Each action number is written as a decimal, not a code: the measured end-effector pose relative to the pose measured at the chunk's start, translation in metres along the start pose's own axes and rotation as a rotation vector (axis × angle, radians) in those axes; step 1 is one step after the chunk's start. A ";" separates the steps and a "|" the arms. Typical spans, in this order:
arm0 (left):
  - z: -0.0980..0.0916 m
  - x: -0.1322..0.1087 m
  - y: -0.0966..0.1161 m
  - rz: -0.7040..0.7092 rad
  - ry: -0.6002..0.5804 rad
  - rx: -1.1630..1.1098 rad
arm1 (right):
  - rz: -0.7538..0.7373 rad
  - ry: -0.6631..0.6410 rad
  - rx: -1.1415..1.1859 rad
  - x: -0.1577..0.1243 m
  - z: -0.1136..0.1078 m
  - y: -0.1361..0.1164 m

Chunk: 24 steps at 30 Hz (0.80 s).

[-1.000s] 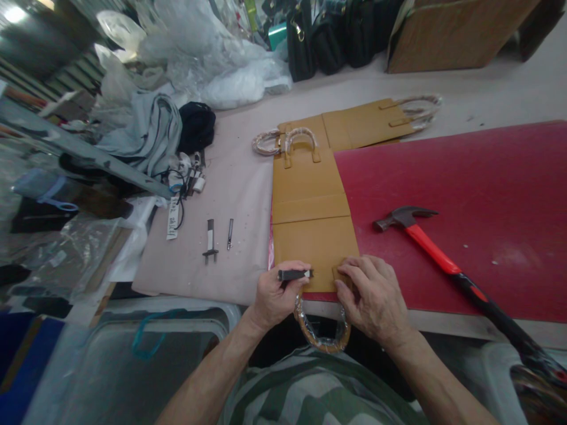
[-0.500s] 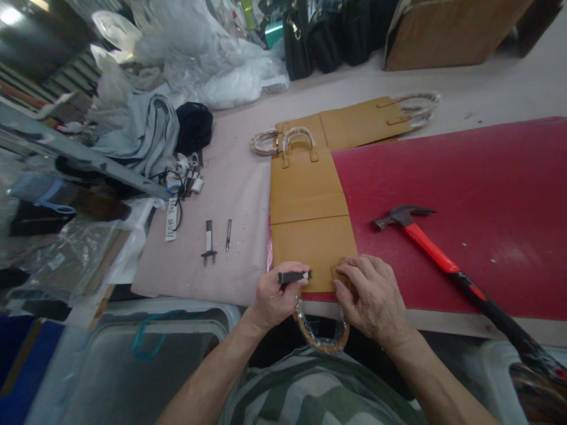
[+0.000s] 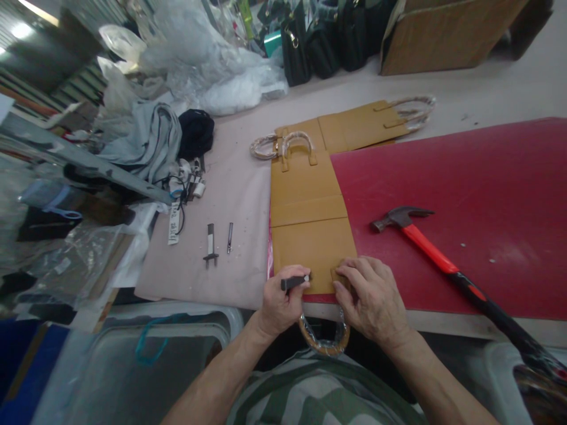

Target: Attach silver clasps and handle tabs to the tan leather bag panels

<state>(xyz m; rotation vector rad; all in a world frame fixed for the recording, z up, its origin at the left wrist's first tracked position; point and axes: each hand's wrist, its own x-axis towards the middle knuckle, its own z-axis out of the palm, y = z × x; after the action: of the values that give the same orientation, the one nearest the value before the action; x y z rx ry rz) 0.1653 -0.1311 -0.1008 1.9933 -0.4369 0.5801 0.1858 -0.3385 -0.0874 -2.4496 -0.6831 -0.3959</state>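
A flat tan leather bag panel (image 3: 310,218) lies across the left edge of a red mat (image 3: 465,195), its near handle (image 3: 325,342) wrapped in clear plastic and hanging over the table edge. My left hand (image 3: 279,304) is closed around a short dark punch tool (image 3: 295,282), its tip resting on the panel's near left corner. My right hand (image 3: 370,301) lies on the panel's near right corner, fingers curled and pressing the handle tab down.
A red-handled hammer (image 3: 434,251) lies on the mat to the right. Two small metal tools (image 3: 217,239) sit on the brown paper at left. More tan panels (image 3: 363,121) lie farther back, with grey cloth (image 3: 146,139), plastic bags, black bags and a cardboard box behind.
My left hand has slid slightly right and nearer with the punch tool. My right hand stays on the panel. The view has shifted a little.
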 end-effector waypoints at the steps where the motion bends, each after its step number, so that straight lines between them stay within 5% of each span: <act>1: 0.000 0.001 0.000 -0.001 -0.003 0.008 | 0.001 0.000 -0.004 0.000 0.000 0.000; 15: 0.005 0.004 -0.002 -0.028 -0.110 0.093 | 0.017 -0.016 0.078 -0.002 0.000 0.001; 18: 0.005 0.006 -0.003 -0.050 -0.101 0.078 | 0.010 0.080 0.112 -0.005 -0.017 0.012; 21: 0.005 0.007 -0.004 -0.073 -0.122 0.069 | 0.098 0.232 -0.131 -0.014 -0.048 0.039; 24: 0.005 0.007 -0.006 -0.070 -0.141 0.066 | 0.249 0.167 -0.415 -0.026 -0.076 0.073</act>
<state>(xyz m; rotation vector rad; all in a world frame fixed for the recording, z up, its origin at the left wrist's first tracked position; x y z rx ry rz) 0.1754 -0.1336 -0.1026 2.1123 -0.4362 0.4168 0.1943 -0.4446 -0.0695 -2.8030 -0.2352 -0.6889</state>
